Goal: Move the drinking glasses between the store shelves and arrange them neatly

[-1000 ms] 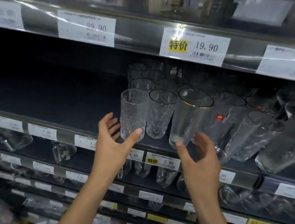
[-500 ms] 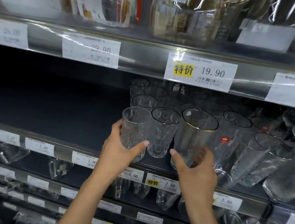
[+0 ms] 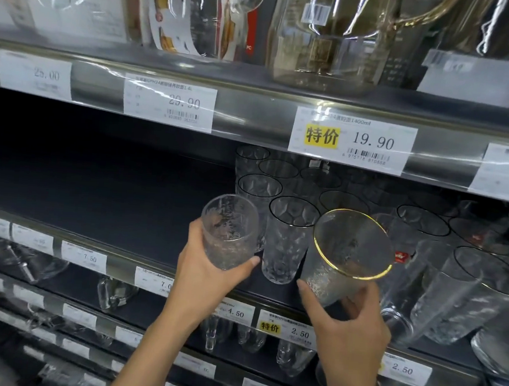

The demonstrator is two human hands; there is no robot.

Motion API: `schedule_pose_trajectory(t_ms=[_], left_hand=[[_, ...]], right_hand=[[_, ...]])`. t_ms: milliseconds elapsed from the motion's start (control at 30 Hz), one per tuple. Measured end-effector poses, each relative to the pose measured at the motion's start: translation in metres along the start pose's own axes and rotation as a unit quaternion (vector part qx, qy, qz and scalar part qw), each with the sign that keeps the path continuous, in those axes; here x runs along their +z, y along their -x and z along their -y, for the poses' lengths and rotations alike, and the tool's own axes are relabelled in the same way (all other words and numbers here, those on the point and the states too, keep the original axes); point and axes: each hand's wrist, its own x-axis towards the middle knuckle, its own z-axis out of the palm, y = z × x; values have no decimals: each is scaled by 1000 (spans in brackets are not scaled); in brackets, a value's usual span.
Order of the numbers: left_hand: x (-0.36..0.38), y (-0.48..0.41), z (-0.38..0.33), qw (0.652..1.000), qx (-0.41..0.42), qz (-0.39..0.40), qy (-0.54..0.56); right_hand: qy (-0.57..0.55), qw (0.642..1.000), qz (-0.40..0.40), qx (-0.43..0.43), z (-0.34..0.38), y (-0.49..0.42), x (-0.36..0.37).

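The left hand grips a patterned glass and the right hand a gold-rimmed glass, both tilted above the shelf's front edge. The shelf's left half lies bare; more glasses crowd the right.

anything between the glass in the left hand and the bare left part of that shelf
Nothing visible. The left hand holds the textured glass beside the dark shelf stretch; the standing glasses and the gold-rimmed glass in the right hand are to its right or behind.

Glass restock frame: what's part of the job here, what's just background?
Job: textured glass in left hand; gold-rimmed glass in right hand; black-rimmed glass standing on middle shelf.
Background: price tags; pitchers above; glassware below.
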Motion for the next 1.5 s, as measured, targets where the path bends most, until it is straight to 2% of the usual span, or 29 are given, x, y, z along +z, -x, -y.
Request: schedule_pose_trajectory(t_ms=[100,167,233,367,500,600,800,1000,1267,1500], left_hand=[[-11,7,-6,999,27,-9,39],[-21,16,-13,997,38,-10,69],[-31,28,-15,994,37,-20,105],[-56,54,-11,984,14,-57,167],[-89,78,2,963,-51,-134,228],[-124,89,7,953,-77,-181,232],[-196,114,15,942,-113,-258,184],[-269,139,29,914,-127,-345,170],[-390,145,54,891,-116,-414,146],[-512,116,91,900,-124,-397,130]], right_hand=[[-16,994,1,-105,3,1,0],[-44,986,51,-151,7,4,2],[-109,972,134,-162,5,7,11],[-236,925,290,-73,2,31,36],[-302,882,349,92,27,54,66],[-299,850,403,160,39,67,89],[-301,777,525,172,55,99,146],[-283,719,604,194,78,151,216],[-246,694,641,216,112,237,324],[-194,723,638,180,150,296,440]])
